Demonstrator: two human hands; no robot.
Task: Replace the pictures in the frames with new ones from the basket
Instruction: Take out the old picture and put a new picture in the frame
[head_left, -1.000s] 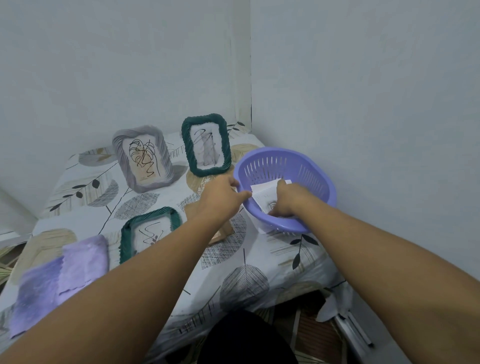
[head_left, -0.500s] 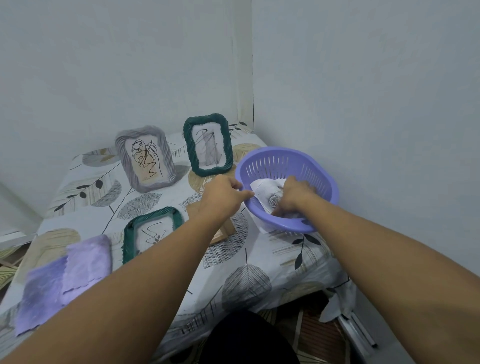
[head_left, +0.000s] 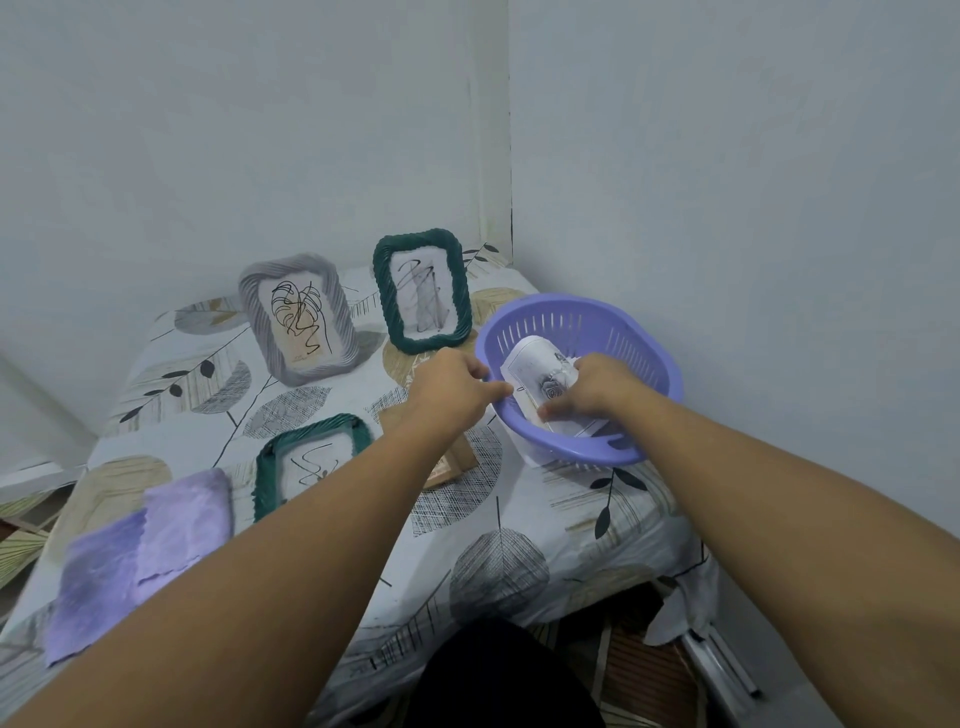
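Note:
A purple plastic basket (head_left: 644, 343) stands at the table's right side and holds white paper pictures (head_left: 535, 369), the top one showing a grey rose. My right hand (head_left: 597, 389) is inside the basket, fingers pinching the curled top picture. My left hand (head_left: 452, 389) grips the basket's near left rim. A grey frame (head_left: 296, 317) and a green frame (head_left: 422, 291) stand upright at the back, each with a line drawing. Another green frame (head_left: 306, 457) lies flat near my left forearm.
Two purple cloths (head_left: 135, 551) lie at the table's front left. A brown cardboard piece (head_left: 447, 467) lies under my left wrist. The leaf-patterned tablecloth (head_left: 493, 551) covers the table, which sits in a wall corner. The basket is close to the right wall.
My right hand has lifted and curled the top picture inside the basket, so its rose drawing shows more. The left hand stays on the rim.

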